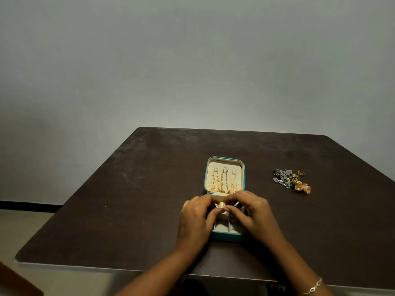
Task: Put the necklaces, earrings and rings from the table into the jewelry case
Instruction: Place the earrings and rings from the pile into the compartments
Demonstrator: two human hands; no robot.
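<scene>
Pressing: both hands at frame centre
Left hand [196,216]: fingers pinched on gold ring [222,204]
Right hand [252,212]: fingertips closed on the same ring
Jewelry case [224,236]: open, lid up

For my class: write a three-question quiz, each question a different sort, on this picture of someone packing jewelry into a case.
1. True or false: gold chains already hang in the lid of the jewelry case.
2. Where is the loose jewelry pile? A) right of the case B) left of it C) inside it
3. What do the left hand and right hand work on?

Key: 1 true. 2 A. 3 A gold ring over the case's bottom tray.
</scene>
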